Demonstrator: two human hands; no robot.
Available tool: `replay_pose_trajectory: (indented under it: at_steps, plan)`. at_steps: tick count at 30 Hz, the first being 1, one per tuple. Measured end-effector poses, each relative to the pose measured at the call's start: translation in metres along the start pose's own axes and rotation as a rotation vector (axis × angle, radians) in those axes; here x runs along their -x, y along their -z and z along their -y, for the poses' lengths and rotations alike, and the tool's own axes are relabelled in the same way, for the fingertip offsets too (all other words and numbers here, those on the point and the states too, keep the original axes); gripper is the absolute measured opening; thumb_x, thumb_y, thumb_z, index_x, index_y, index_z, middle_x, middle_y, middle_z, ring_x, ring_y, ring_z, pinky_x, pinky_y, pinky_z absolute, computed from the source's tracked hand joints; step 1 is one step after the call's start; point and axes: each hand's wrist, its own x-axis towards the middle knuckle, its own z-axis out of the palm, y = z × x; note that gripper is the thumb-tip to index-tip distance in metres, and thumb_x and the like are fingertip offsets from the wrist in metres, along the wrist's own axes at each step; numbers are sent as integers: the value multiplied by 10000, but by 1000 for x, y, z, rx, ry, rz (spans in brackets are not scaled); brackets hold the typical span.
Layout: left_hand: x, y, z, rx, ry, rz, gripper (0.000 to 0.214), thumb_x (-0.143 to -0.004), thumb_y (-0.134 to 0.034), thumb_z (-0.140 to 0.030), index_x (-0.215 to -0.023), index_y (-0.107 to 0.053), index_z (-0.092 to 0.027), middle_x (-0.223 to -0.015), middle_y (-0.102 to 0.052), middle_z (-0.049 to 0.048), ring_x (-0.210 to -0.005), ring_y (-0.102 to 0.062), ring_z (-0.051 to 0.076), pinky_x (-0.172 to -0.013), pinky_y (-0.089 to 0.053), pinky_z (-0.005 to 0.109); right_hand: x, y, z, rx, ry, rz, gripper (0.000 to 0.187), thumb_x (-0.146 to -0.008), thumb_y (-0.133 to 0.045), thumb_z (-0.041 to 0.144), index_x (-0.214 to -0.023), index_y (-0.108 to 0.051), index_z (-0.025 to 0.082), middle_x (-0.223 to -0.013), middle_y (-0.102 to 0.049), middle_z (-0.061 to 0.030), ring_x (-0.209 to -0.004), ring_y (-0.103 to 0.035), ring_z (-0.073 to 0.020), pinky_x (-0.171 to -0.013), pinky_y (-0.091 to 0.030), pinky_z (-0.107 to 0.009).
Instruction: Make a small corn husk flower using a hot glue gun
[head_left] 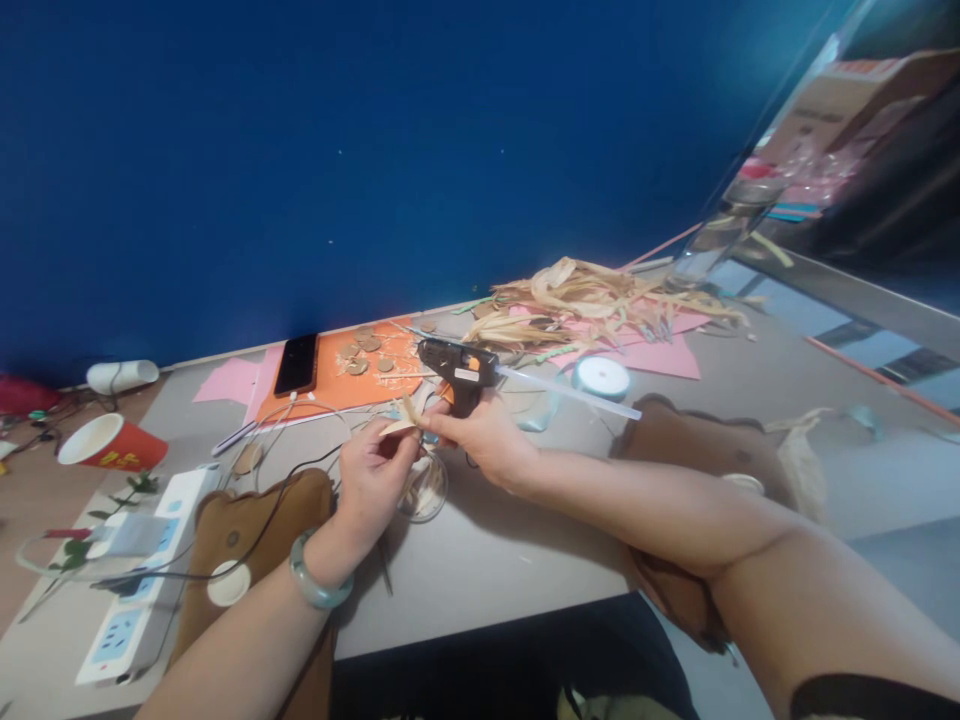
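**Left hand pinches pale strip, center**

Right hand, angled in from four o'clock, wraps its fingers around a glue gun at the strip's two o'clock. Clear dish at six holds pale scraps.

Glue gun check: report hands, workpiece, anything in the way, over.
Right hand gripping glue gun. Left hand pinching pale strip. Black cable close beside left hand.

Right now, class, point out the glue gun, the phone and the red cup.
Glue gun point(451, 360): head view, on its black body.
Phone point(297, 364): head view, on its screen.
Red cup point(129, 442): head view, on its side.
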Motion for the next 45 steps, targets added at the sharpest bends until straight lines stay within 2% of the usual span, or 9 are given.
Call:
replay_pose_trajectory:
  at_steps: [8,23,45]
  plan:
    - [1,1,1,-29,11,-5,96,-774,-651,-255,-778,-666,-160,-707,-702,31,-636,-640,158,-608,-493,259,-1,-1,-2,-16,-10,-21,216,-620,-763,292,-582,-627,128,-525,-563,14,-486,-467,-88,-495,-402,-227]
    - [1,1,3,-19,7,19,137,-782,-638,-286,-858,-671,-177,-726,-713,47,-703,-671,185,-640,-507,277,0,-1,-2,40,16,-13,209,-645,-737,288,-569,-619,134,-522,-562,11,-499,-487,-94,-506,-413,-224]
    - [0,0,-1,-37,25,18,116,-777,-642,-292,-820,-675,-189,-704,-709,39,-686,-666,189,-609,-502,278,1,-1,-5,88,21,-10,165,-672,-696,269,-591,-616,150,-544,-578,12,-524,-519,-112,-539,-438,-238]
